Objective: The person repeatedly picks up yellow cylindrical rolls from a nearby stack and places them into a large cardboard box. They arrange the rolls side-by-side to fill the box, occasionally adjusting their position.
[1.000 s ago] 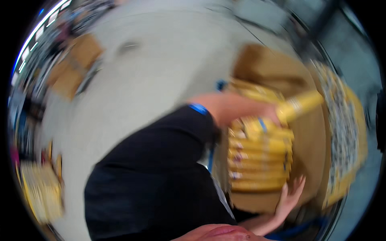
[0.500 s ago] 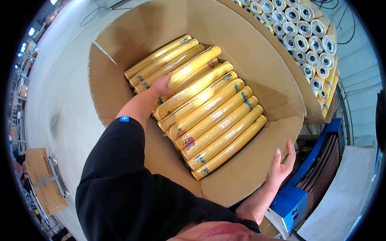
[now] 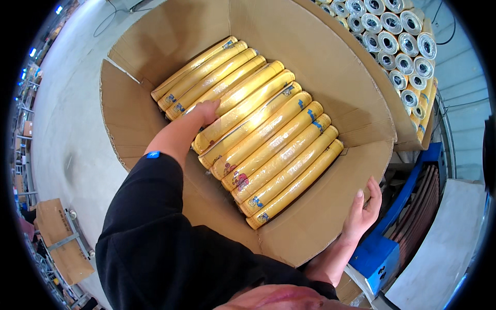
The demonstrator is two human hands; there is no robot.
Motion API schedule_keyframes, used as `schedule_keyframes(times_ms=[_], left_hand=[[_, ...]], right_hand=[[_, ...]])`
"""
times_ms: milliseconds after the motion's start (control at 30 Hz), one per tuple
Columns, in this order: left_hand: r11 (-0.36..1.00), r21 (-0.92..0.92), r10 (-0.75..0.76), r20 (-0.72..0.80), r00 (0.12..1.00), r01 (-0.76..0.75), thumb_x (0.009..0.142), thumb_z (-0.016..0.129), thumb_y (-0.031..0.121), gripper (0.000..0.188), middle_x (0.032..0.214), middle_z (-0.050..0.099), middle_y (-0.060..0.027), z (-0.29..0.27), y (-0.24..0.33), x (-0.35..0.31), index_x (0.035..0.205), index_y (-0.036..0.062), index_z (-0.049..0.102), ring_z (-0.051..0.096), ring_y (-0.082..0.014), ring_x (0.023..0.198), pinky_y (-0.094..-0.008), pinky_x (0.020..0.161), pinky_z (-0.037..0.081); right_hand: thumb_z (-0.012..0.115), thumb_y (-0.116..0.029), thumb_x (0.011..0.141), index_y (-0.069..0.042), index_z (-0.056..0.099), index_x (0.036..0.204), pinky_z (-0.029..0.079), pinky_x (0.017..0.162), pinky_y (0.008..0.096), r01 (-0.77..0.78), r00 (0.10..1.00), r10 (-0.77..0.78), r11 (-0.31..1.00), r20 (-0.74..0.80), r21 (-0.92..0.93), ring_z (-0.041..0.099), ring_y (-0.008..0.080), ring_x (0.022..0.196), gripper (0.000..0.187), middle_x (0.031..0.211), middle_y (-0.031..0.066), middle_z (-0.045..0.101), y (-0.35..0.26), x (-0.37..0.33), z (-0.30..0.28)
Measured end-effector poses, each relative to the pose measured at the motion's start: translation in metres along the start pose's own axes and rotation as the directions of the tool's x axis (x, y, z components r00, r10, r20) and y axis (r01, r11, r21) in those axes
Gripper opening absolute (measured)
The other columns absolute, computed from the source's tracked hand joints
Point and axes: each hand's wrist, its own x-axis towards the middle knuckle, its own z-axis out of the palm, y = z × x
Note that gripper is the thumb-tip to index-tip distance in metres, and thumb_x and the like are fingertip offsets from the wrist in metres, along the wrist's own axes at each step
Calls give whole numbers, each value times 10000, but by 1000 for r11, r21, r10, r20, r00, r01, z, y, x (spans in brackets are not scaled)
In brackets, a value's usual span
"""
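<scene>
Long yellow rolls in clear plastic wrap lie side by side in a large open cardboard box [image 3: 310, 49]. Among them, left of the row's middle, my left hand [image 3: 207, 112] is closed at the lower end of one yellow roll [image 3: 253, 88]; some of its fingers are hidden against the rolls. That roll now lies level with its neighbours. My right hand [image 3: 363, 209] is held up beside the box's right near flap, fingers apart and holding nothing. Small blue and red prints show near the ends of several rolls.
More wrapped rolls [image 3: 398, 44] are stacked end-on in another box at the upper right. A blue-framed machine part [image 3: 380, 258] and a pale panel [image 3: 439, 237] stand at the right. On the grey floor [image 3: 67, 119] at the left is a brown carton [image 3: 62, 240].
The roll at my left hand has gone from lying raised over its neighbours to sitting down among them. My left hand has shifted slightly left and lower. My right hand is nearly still.
</scene>
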Motion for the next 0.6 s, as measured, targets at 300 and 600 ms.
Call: schedule_keyframes(times_ms=[300,600], left_hand=[[983,76,178,-197,964,-166,770,572,221,222,1000,665,-142,-41,8,-29,915,94,683,619,-328,939,-434,815,498],[942,264,-6,-603,798,206,818,572,310,490,1429,374,-122,-129,-17,-267,1254,91,530,228,-356,1368,-521,1088,179]], right_hand=[[687,-90,777,-30,405,1342,268,1078,432,155,980,-185,936,-68,-316,326,338,1296,634,1415,210,329,40,0,-7],[568,-325,884,-22,272,1412,336,1041,443,-65,950,310,338,-46,939,437,344,1211,677,1415,181,346,-13,9,-22]])
